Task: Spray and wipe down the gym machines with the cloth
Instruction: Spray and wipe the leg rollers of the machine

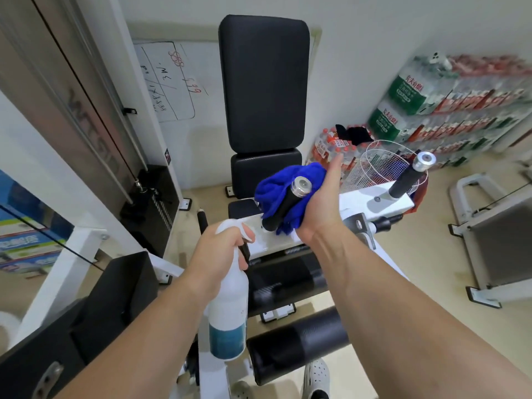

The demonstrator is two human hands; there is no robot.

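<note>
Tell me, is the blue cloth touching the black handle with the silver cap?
Touching. The head view shows the blue cloth wrapped around the near black handle, pressed against it by the right hand.

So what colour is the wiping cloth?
Bright blue cloth, clearest in the head view.

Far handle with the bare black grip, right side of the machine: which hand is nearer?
Right. The right hand wraps the blue cloth around the neighbouring handle; the left hand holds the spray bottle lower, further from the far handle.
</note>
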